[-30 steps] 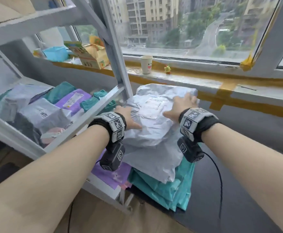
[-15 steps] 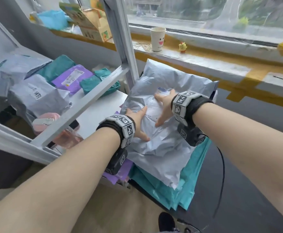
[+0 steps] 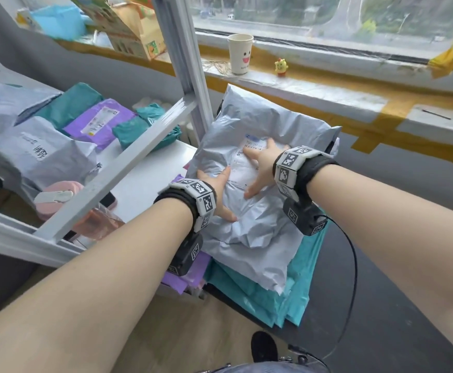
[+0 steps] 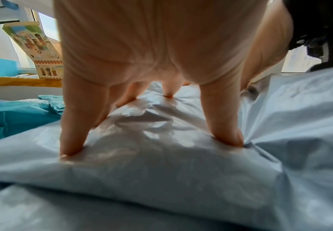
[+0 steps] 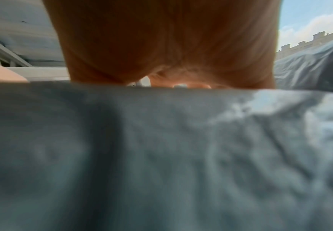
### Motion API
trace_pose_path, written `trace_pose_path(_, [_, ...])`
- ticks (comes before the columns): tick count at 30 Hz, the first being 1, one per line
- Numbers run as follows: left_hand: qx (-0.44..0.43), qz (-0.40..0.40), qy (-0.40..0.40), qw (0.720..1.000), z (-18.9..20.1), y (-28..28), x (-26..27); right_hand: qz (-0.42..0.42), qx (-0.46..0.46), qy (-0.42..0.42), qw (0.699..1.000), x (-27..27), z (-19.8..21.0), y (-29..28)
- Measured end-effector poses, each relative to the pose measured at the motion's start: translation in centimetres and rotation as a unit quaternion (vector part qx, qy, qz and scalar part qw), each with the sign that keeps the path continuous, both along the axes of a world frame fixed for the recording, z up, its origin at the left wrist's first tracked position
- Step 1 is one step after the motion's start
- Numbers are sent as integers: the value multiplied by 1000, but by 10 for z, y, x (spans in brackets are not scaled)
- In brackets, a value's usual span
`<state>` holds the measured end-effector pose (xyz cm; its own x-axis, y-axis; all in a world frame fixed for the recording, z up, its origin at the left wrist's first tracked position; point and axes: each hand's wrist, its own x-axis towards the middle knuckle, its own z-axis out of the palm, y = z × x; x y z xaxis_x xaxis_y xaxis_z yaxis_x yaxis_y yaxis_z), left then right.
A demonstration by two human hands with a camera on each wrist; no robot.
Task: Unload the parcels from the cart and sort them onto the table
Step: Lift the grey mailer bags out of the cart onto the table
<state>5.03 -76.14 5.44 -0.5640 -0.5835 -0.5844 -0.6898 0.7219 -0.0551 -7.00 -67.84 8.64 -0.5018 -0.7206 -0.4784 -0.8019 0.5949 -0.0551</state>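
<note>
Left hand [image 3: 218, 193] flat, fingers spread, pressing grey parcel [image 3: 249, 224], centre frame | right hand [image 3: 260, 168] likewise, grasping nothing | risk: slick parcel slides off teal stack [image 3: 295, 289].

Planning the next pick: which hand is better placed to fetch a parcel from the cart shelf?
Left, probably. The left hand lies nearer the cart shelf; the right hand sits farther over on the grey parcel.
</note>
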Motion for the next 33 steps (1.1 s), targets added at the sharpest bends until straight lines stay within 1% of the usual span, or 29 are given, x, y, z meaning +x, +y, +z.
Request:
trace_pose_path(5, [-32, -39, 12, 999, 20, 0, 5, -46, -64, -13, 997, 15, 14, 16])
trace_pose_path(7, [-29, -59, 33, 997, 30, 3, 10, -74, -96, -10, 993, 26, 20, 28])
trace_pose_path(9, [-29, -87, 74, 993, 39, 6, 16, -99, -119, 5, 988, 38, 27, 40])
trace_pose_path(13, [-46, -151, 180, 971, 59, 17, 33, -153, -152, 46, 975, 68, 40, 63])
trace_pose_path(18, [-47, -242, 224, 943, 69, 43, 53, -246, -181, 64, 950, 112, 45, 106])
trace_pose_path(22, [-26, -308, 243, 919, 76, 81, 66, -315, -178, 70, 929, 146, 42, 158])
trace_pose_path(26, [-20, -372, 235, 898, 81, 130, 73, -389, -178, 80, 900, 172, 44, 214])
trace_pose_path(29, [-11, -417, 235, 878, 88, 172, 75, -430, -186, 97, 878, 190, 51, 258])
trace_pose_path(33, [3, -468, 230, 853, 95, 240, 81, -471, -176, 113, 857, 212, 57, 321])
